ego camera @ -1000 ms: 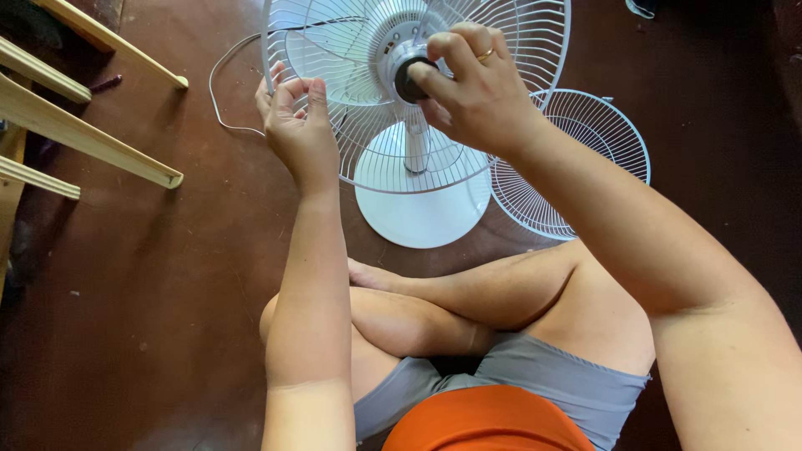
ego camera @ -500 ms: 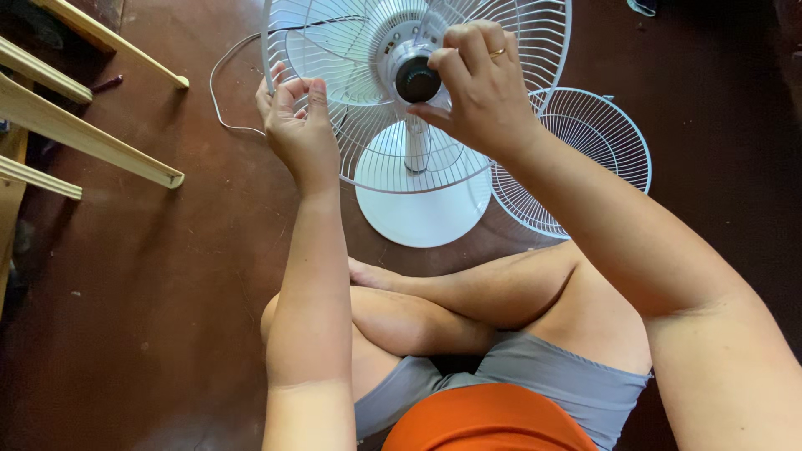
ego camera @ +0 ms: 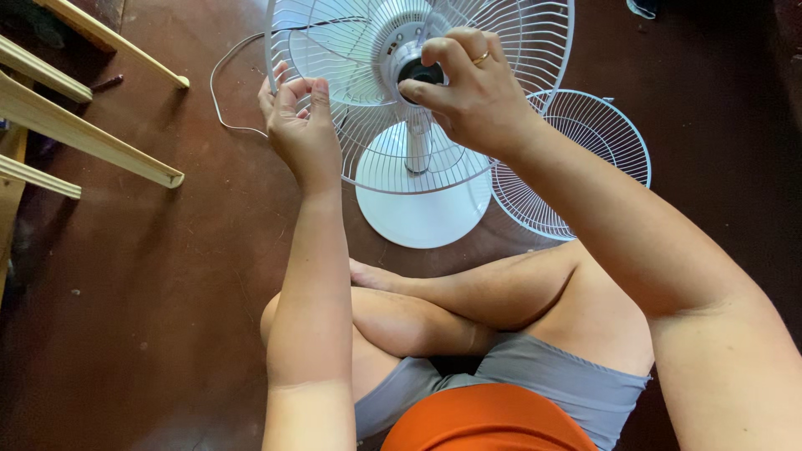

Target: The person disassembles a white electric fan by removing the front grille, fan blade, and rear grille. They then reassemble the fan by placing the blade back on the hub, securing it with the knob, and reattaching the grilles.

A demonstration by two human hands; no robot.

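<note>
A white standing fan with its rear wire guard (ego camera: 376,159) mounted stands on a round white base (ego camera: 426,213) in front of my crossed legs. My left hand (ego camera: 299,125) grips the guard's left rim. My right hand (ego camera: 464,88) pinches a small black round nut (ego camera: 420,72) at the hub in the guard's centre. The fan blade is not in sight.
The loose front wire guard (ego camera: 576,159) lies flat on the dark brown floor right of the base. A white power cord (ego camera: 219,92) loops on the floor at the left. Pale wooden furniture legs (ego camera: 83,125) jut in from the upper left.
My right hand's fingers have shifted round the black nut at the hub, uncovering it more. My left hand has kept its hold on the rim.
</note>
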